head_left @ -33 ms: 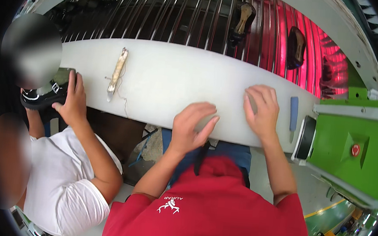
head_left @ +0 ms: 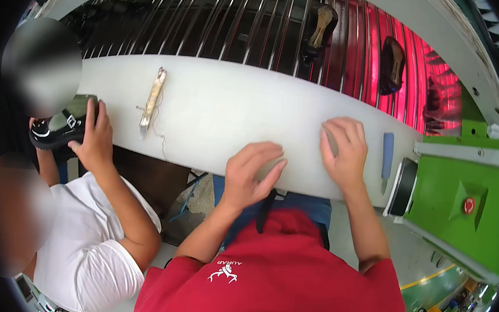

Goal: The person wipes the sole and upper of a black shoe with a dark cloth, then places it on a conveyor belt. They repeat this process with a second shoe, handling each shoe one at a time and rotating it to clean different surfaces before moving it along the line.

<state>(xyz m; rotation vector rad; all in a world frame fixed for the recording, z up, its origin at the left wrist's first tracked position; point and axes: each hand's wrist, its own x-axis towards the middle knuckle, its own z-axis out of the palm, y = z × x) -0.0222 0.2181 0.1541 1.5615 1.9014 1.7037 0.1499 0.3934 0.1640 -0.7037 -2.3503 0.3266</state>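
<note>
Resting on: both hands of the person in the red shirt lie on the white bench [head_left: 235,114], which serves as the landmark for all places below.
Left hand: the left hand [head_left: 252,177] sits at the near edge of the bench, fingers together and curled down over a small grey piece [head_left: 269,170]; only a little of this piece shows, so its kind cannot be told.
Right hand: the right hand [head_left: 344,149] lies flat, further onto the bench, fingers close together and pressing on the surface; a grey patch under the fingers may be a second piece, but this cannot be told for sure.
Blue tool: a narrow blue tool [head_left: 387,155] lies on the right end of the bench, just beside the right hand and apart from it.
Pale strip: a pale worn strip with loose threads [head_left: 152,98] lies on the left part of the bench, well apart from both hands.
Rack: behind the bench, dark shoes [head_left: 319,32] rest on metal bars [head_left: 213,18] under a red glow.
Co-worker: at the left end of the bench, another person's hand [head_left: 94,138] holds a black shoe [head_left: 58,129].
Risk, slipping: the grey piece is at the very edge, so it probably can slide off toward the lap if the left hand lifts.
Risk, heat: the red glow suggests heat; reaching over the bench may bring the fingers too near.
Risk, knocking: a sideways move of the right hand can push the blue tool off the end.
</note>
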